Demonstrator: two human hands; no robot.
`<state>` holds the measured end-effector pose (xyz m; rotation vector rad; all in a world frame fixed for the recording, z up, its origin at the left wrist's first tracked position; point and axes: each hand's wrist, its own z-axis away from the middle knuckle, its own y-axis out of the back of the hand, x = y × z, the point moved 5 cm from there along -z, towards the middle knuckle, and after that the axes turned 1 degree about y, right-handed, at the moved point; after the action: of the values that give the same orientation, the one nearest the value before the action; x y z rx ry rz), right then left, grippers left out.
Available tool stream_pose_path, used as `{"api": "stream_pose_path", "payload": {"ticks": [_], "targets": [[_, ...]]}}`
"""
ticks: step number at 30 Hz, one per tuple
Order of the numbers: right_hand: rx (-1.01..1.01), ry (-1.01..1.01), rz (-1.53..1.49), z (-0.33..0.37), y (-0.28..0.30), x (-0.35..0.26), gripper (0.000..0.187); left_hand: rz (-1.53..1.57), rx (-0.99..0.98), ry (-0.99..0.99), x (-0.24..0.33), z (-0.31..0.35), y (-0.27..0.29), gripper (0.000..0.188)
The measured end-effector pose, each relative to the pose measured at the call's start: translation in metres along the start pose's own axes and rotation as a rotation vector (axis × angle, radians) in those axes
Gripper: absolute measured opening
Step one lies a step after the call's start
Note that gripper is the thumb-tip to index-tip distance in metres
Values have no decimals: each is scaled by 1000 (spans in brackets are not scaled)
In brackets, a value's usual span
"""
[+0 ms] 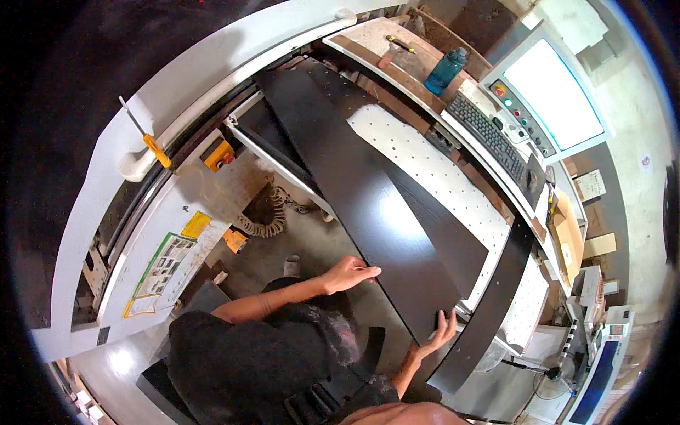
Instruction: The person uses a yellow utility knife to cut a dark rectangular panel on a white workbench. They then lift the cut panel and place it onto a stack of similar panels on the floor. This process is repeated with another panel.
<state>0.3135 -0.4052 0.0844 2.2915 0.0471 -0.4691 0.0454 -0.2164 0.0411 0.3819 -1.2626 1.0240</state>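
Note:
A long dark brown panel [361,191] runs slantwise from the far left toward me, its glossy top catching the light. My left hand [347,275] grips its near left edge, thumb on top and the other fingers mostly hidden under it. At the near end, my right hand [435,334] is closed around the corner, with fingertips on the upper face. Beneath this panel lies another dark board [453,248], on a white table [425,152] dotted with small holes. A narrow dark strip [489,319] rests apart, to the right of my right hand.
Behind the table, a shelf carries a blue bottle [446,71], a keyboard [485,131] and a yellow-black cutter [401,44]. A monitor [554,92] with a button panel stands there. A yellow-handled screwdriver [157,151] sits on the machine at left, above a coiled hose [265,223].

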Motion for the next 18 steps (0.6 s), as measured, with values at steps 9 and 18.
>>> {"api": "stream_pose_path", "payload": {"ticks": [9,18], "targets": [[382,156,-71,-73,78,-16,21,-18,-273,-196,59,-24,52,38],[503,-291,230,-140,188,-11,53,695,13,-46,60,-138,89,39]]}}
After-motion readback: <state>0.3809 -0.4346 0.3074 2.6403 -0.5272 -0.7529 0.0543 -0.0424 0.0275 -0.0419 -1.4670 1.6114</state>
